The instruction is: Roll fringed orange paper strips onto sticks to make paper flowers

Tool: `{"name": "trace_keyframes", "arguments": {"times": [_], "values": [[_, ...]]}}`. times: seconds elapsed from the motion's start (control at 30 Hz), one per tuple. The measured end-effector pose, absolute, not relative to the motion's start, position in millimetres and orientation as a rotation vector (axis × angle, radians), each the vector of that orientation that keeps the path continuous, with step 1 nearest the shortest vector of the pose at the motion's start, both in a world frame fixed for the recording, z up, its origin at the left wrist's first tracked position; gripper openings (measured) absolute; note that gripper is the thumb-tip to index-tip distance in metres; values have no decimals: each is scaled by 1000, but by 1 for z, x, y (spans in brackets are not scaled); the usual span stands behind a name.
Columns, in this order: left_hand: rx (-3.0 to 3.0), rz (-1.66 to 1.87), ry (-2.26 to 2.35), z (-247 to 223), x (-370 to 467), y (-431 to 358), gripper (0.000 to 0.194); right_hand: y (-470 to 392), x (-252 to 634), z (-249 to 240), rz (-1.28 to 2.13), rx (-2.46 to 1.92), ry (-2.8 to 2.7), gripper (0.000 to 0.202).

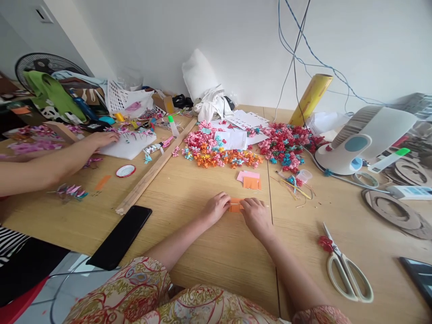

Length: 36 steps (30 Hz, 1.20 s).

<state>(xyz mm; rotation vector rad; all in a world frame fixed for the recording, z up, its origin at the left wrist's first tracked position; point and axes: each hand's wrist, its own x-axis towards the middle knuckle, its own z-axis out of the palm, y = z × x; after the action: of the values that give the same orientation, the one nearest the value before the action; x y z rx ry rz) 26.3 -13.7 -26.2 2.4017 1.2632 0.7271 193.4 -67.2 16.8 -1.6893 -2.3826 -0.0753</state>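
Note:
Between my two hands lies a small orange paper piece (236, 209), with a thin pale stick along it that pokes out past my right hand. My left hand (215, 209) is closed, its fingertips on the paper's left end. The fingers of my right hand (255, 217) bend down over the right end, also closed on it. Just beyond my hands are a fringed orange paper piece (252, 183) and a pink paper piece (246, 174) partly under it. Thumbs and undersides of the fingers are mostly hidden.
Scissors (344, 267) lie at right, and a black phone (119, 236) at left near a wooden bar (158, 168). Paper flowers (222, 157) are heaped behind, beside a white desk fan (357, 139). Another person's arm (43, 171) reaches over a white foam block (126, 146).

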Motion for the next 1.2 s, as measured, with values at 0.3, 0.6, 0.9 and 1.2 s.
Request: {"name": "trace_keyframes", "arguments": {"times": [0.3,0.6,0.9,1.2], "values": [[2406,729,1235,-29,27,-15,11,-57,188,10,-64,-1819,-2393,16],[2499,690,1181,-27,21,-19,13,-61,188,11,120,-1878,-2334,17],[2590,678,1199,-21,20,-24,6,-63,184,13,137,-1883,-2277,14],[2552,637,1205,-18,21,-26,12,-65,179,8,101,-1937,-2272,15]]}}
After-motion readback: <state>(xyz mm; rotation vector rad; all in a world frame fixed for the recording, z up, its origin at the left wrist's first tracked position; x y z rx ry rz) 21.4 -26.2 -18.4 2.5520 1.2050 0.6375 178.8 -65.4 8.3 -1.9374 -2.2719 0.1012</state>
